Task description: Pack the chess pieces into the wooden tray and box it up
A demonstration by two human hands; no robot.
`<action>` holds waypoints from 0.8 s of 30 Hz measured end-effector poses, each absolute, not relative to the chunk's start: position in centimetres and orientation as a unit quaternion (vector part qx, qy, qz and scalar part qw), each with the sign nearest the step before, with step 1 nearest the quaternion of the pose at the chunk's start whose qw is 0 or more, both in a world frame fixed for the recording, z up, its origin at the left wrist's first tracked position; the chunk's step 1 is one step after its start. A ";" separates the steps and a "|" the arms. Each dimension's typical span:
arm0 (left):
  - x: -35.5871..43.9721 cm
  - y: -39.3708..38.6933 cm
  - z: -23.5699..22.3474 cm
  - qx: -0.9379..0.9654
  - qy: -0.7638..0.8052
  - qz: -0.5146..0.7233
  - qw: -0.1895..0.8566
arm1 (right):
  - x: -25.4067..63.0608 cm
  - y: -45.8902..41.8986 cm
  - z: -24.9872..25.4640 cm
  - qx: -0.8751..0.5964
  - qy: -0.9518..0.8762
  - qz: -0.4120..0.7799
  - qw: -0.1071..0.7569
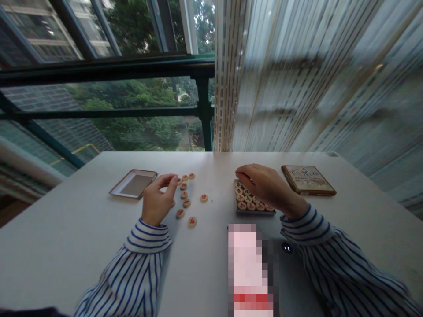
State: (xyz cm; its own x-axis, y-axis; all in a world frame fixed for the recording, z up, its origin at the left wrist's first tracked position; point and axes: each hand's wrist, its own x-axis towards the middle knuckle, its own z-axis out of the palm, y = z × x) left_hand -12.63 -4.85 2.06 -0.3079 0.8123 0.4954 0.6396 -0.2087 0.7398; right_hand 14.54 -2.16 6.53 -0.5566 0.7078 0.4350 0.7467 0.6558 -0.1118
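My left hand (157, 199) is over the left part of the table, thumb and forefinger brought together in a pinch. Right by the fingertips is a Chinese chess piece (179, 181); whether it is gripped I cannot tell. Several round wooden pieces with red characters, such as one piece (192, 221), lie loose beside this hand. My right hand (267, 187) bends over a shallow tray (256, 212) packed with rows of pieces (251, 205). Its fingers are pressed together and point down at the tray's far left corner; anything between them is hidden.
An open, shallow box lid (115, 194) lies at the left. A decorated flat box (309, 179) rests at the right. Near me are a blurred-out phone-like object (247, 264) and a small dark device (287, 248). Window railing (99, 112) and curtain (280, 88) border the white table (198, 264).
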 end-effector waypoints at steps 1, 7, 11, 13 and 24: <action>-12.8 -4.9 1.7 0.575 0.628 0.518 0.079 | 14.5 -2.2 6.5 -0.410 -0.882 -0.041 0.227; -13.5 -5.2 0.4 0.574 0.641 0.506 0.068 | 14.0 -2.3 5.8 -0.392 -0.891 -0.032 0.228; -14.5 -5.3 0.3 0.576 0.648 0.494 0.058 | 13.6 -2.5 5.4 -0.373 -0.898 -0.026 0.232; -14.9 -5.4 0.3 0.579 0.648 0.493 0.042 | 13.4 -2.7 5.4 -0.365 -0.902 -0.015 0.231; -15.0 -7.1 0.3 0.644 0.607 0.462 0.055 | 12.0 -4.5 6.1 -0.352 -0.901 0.050 0.248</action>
